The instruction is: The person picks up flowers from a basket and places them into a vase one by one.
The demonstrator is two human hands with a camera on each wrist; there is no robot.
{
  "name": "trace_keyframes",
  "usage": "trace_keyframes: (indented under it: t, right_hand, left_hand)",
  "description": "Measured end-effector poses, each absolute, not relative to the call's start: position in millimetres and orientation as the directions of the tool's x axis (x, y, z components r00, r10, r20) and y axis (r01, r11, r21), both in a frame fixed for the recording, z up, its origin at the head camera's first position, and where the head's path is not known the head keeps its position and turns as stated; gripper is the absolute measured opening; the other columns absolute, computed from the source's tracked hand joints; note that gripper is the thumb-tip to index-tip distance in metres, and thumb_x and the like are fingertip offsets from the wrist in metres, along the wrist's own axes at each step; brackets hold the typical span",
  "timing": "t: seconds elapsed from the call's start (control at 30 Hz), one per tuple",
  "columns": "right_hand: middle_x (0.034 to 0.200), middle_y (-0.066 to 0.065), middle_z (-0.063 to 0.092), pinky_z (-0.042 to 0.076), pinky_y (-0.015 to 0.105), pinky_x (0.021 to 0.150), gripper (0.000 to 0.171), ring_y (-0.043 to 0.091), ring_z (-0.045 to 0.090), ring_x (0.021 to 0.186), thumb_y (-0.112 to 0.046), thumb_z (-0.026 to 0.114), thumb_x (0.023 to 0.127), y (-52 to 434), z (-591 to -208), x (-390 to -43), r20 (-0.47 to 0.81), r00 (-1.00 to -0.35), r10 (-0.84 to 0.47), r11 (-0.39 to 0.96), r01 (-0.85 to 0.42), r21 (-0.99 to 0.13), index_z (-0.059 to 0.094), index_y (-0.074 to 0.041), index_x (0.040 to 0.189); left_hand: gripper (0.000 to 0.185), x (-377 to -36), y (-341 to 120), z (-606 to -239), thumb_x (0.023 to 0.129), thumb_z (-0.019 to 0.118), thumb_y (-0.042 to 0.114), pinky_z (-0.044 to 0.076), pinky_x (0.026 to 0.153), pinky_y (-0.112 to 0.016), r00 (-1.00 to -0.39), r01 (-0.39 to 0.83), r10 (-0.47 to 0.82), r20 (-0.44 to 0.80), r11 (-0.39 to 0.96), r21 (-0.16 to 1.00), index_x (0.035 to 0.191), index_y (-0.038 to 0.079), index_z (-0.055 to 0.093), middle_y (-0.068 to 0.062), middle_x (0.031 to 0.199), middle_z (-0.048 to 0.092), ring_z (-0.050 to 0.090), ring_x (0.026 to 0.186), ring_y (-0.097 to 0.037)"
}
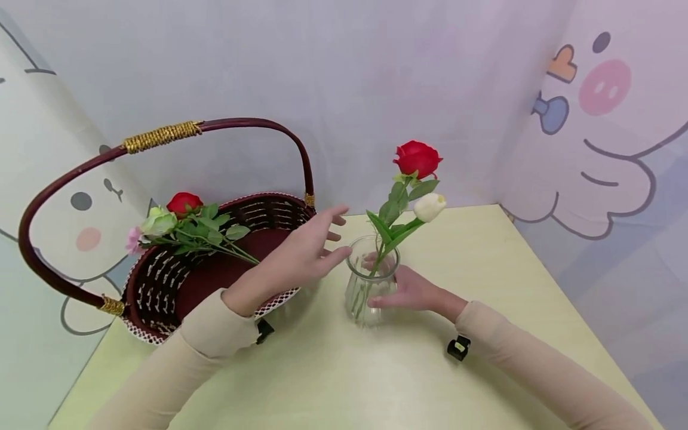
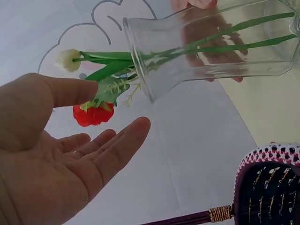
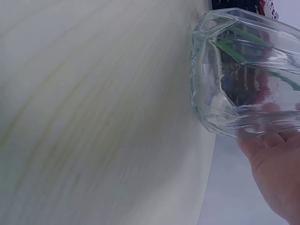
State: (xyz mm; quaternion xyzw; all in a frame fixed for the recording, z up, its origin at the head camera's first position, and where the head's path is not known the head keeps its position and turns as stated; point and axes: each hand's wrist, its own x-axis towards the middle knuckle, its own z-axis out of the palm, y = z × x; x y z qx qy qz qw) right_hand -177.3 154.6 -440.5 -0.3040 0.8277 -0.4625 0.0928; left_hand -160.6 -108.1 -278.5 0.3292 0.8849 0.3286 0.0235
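Observation:
A clear glass vase [image 1: 371, 286] stands on the table, with an artificial red rose [image 1: 418, 159] and a white tulip [image 1: 430, 207] in it, both leaning right. Their green stems [image 2: 234, 47] run down inside the glass. My right hand [image 1: 412, 289] grips the vase from the right, thumb at the front and fingers behind the glass. Just left of the rim, my left hand [image 1: 301, 248] has its fingers and thumb spread apart, holding nothing. In the left wrist view the thumb and forefinger of that left hand [image 2: 70, 154] appear close to the vase mouth.
A dark red woven basket [image 1: 156, 298] with a tall arched handle [image 1: 252, 123] stands on the left of the table [image 1: 344, 382]. Across it lie a red rose [image 1: 184, 203], a pale green flower [image 1: 159, 221] and a pink one [image 1: 133, 239]. Cartoon-printed curtains [image 1: 344, 71] surround the table.

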Motion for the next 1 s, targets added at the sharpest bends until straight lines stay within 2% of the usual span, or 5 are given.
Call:
trace_keyframes:
  t: [0.2,0.43,0.8,0.9,1.0]
  right_hand:
    - [0.149,0.005,0.053,0.035,0.056,0.115,0.086,0.028,0.046,0.139,-0.039,0.086,0.082,155,-440,-177,0.136,-0.798,-0.587,0.386,-0.423,-0.820,0.042,-0.013,0.152]
    - [0.148,0.007,0.053,0.038,0.056,0.113,0.085,0.029,0.047,0.138,-0.032,0.087,0.082,155,-440,-178,0.143,-0.796,-0.589,0.353,-0.412,-0.840,0.040,-0.013,0.151]
    - [0.149,0.018,0.051,0.036,0.057,0.114,0.086,0.037,0.045,0.139,-0.014,0.087,0.081,153,-425,-171,0.126,-0.810,-0.573,0.369,-0.392,-0.843,0.038,-0.002,0.151]
    - [0.147,0.022,0.051,0.037,0.058,0.113,0.084,0.039,0.045,0.138,-0.012,0.086,0.082,149,-411,-165,0.121,-0.805,-0.581,0.360,-0.388,-0.848,0.039,0.002,0.149]
    - [0.147,0.022,0.050,0.037,0.059,0.113,0.079,0.040,0.045,0.137,-0.012,0.084,0.083,145,-402,-160,0.123,-0.799,-0.589,0.350,-0.389,-0.852,0.041,0.004,0.148]
  left_hand:
    - [0.068,-167,-143,-278,0.100,0.067,0.021,0.059,0.089,-0.036,-0.827,0.483,0.538,0.164,0.529,0.697,0.156,0.009,0.030,-0.007,0.138,0.053,0.064,0.117,-0.022]
    - [0.066,-179,-193,-272,0.103,0.063,0.019,0.058,0.092,-0.037,-0.891,0.355,0.425,0.157,0.439,0.826,0.156,0.005,0.028,-0.015,0.142,0.049,0.063,0.118,-0.029]
    - [0.073,-203,-253,-285,0.103,0.061,0.028,0.054,0.095,-0.021,-0.988,0.051,0.154,0.018,0.216,0.975,0.160,0.004,0.021,-0.015,0.146,0.038,0.062,0.108,-0.005]
    - [0.076,-210,-264,-295,0.104,0.059,0.032,0.048,0.105,-0.026,-0.995,-0.016,0.094,-0.039,0.236,0.972,0.161,0.003,0.018,-0.017,0.151,0.033,0.057,0.117,-0.008]
    - [0.080,-214,-273,-305,0.104,0.057,0.036,0.040,0.114,-0.032,-0.989,-0.107,0.073,-0.128,0.244,0.964,0.162,0.005,0.012,-0.019,0.159,0.024,0.045,0.136,-0.019]
